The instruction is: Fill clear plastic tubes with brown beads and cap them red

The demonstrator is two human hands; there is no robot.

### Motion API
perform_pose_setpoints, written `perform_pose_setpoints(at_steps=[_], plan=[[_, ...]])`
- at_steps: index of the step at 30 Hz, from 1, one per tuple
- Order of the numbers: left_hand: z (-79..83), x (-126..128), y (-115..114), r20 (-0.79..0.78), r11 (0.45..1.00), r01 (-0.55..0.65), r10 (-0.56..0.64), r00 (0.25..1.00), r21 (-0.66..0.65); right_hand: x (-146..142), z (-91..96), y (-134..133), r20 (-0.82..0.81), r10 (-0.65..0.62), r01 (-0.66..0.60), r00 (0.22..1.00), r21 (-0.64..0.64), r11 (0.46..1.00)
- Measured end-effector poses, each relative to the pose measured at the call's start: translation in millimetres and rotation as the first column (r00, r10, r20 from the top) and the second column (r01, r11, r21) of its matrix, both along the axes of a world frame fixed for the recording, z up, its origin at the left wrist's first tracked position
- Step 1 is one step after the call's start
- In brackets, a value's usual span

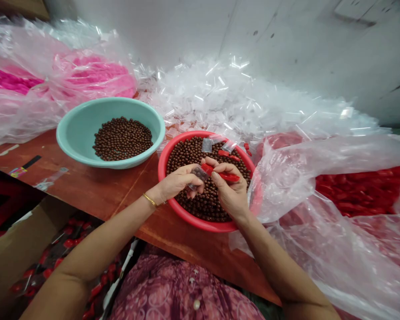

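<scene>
My left hand (178, 182) is closed around a small clear plastic box (200, 172) that looks dark inside, as if filled with brown balls. A red cap (207, 168) sits at the box's upper end, touched by the fingers of my right hand (234, 192). Another red piece (230, 177) is pinched in that right hand. Both hands are above a red basin (200, 223) full of small round brown balls (186, 153). On the balls lie a clear box (207, 145) and several red pieces (228, 155). Finger contact inside the grip is partly hidden.
To the left stands a teal basin (65, 140) with more brown balls. Clear plastic boxes (213, 98) are heaped along the wall. A plastic bag of red pieces (360, 191) lies right, bagged pink pieces (96, 73) back left. Below the table edge, a carton (20, 240) holds red-capped boxes.
</scene>
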State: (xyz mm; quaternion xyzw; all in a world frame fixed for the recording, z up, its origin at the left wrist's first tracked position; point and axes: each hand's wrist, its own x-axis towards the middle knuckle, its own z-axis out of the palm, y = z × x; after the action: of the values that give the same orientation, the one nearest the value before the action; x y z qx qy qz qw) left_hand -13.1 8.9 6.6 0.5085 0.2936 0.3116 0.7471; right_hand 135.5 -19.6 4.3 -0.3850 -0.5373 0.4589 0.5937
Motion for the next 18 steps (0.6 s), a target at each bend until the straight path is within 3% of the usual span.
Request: perform_pose_setpoints(at_steps=[5,10,14,18], plan=[[1.7,1,0,-0.072,0.996,0.012,-0.006,0.997,0.090,-3,1.7,-2,0.220,-0.056,0.047,0.974,0.049,0.998],[-1.5,-2,-1,-0.011,0.997,0.011,-0.010,1.000,0.078,1,-2.7,-8,0.444,-0.040,-0.026,0.895,0.142,0.990],[-3.2,-4,-2,0.015,0.998,0.026,-0.027,1.000,0.060,3,-6.2,-14,0.569,-0.078,-0.100,0.819,0.275,0.956],[-1.9,-4,-1,0.028,0.999,0.015,-0.016,0.999,0.030,6,-5.7,-9,0.681,-0.195,-0.142,0.705,0.406,0.903]])
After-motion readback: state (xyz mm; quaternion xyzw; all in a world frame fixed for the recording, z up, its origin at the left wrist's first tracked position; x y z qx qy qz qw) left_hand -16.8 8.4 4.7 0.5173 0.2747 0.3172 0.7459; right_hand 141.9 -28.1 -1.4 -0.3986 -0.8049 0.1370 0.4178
